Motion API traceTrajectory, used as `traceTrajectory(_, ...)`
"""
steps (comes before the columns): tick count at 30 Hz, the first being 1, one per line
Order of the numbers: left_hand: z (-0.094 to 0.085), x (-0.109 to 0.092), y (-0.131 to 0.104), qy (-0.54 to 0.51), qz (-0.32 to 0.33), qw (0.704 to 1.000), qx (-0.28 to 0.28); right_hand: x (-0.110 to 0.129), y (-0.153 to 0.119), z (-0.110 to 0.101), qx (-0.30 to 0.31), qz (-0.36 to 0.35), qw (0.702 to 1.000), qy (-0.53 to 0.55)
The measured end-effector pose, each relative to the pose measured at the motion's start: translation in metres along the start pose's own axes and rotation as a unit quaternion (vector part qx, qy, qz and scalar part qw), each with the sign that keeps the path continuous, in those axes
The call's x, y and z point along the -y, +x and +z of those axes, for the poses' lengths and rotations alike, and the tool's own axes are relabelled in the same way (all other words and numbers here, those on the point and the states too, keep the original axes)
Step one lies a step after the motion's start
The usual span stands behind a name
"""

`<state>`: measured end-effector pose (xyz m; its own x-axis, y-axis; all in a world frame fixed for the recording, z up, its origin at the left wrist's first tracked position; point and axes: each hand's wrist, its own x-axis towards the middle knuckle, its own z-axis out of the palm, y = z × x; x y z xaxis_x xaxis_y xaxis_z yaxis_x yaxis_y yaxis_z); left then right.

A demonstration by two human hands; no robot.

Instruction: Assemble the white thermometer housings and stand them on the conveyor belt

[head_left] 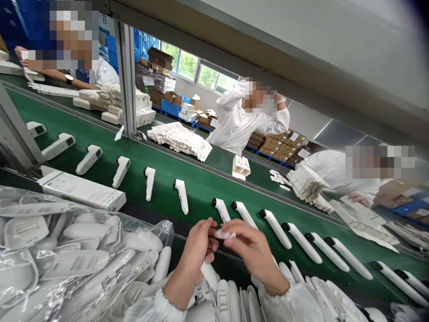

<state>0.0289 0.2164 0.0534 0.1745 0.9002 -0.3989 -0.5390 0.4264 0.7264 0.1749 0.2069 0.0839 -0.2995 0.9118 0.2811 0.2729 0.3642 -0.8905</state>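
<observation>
Both of my hands meet over the near edge of the green conveyor belt. A small white piece (224, 234), partly hidden and too blurred to name, sits between their fingertips. My left hand (196, 252) has its fingers curled round one end of it. My right hand (250, 246), smeared a little by motion, pinches the other end. Just beyond the fingers lies a white handheld thermometer (221, 210) with a black tip, and another thermometer (244, 214) rests beside it. Below my wrists are loose white plastic shells (224, 297).
Several more thermometers (276, 229) line the green belt (201, 188). At left, a clear bag (67, 259) of white shells adjoins a white box (82, 188). Across the belt are stacked flat cartons (181, 138), a metal post (127, 80) and co-workers (250, 116). A shelf hangs overhead.
</observation>
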Motion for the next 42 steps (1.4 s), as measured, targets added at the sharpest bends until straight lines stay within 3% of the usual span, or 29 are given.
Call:
traceTrajectory(2,-0.003,-0.006,0.001,-0.052,-0.021,0.997,-0.05,-0.022,0.006,-0.016,-0.087,0.084,0.991,-0.054)
traceTrajectory(4,-0.006,-0.012,0.003,-0.108,-0.016,0.992,-0.07,-0.047,0.01,-0.03,-0.111,0.13,0.974,-0.149)
traceTrajectory(9,-0.009,-0.018,0.004,-0.177,0.012,0.981,-0.082,-0.089,0.01,-0.037,-0.06,0.158,0.932,-0.321)
traceTrajectory(16,-0.004,-0.017,-0.001,-0.173,0.012,0.982,-0.072,-0.104,-0.002,-0.02,-0.002,0.175,0.845,-0.505)
traceTrajectory(21,0.001,-0.018,-0.004,-0.171,0.011,0.983,-0.06,-0.114,-0.009,-0.023,-0.028,0.173,0.825,-0.538)
traceTrajectory(29,-0.001,-0.027,-0.008,-0.186,0.03,0.981,-0.048,-0.106,-0.022,-0.046,-0.002,0.148,0.849,-0.507)
traceTrajectory(35,-0.004,-0.036,-0.01,-0.202,0.051,0.977,-0.035,-0.103,-0.024,-0.054,-0.065,0.165,0.842,-0.509)
traceTrajectory(37,-0.004,-0.035,-0.011,-0.193,0.055,0.98,-0.019,-0.087,-0.021,-0.047,-0.097,0.161,0.867,-0.462)
traceTrajectory(39,-0.004,-0.032,-0.012,-0.168,0.067,0.983,0.015,-0.06,-0.018,-0.032,-0.083,0.16,0.925,-0.336)
traceTrajectory(41,-0.003,-0.028,-0.014,-0.134,0.083,0.986,0.061,-0.028,-0.017,-0.012,0.015,0.181,0.972,-0.15)
traceTrajectory(42,-0.003,-0.027,-0.015,-0.117,0.088,0.986,0.085,-0.013,-0.016,-0.002,0.075,0.193,0.976,-0.071)
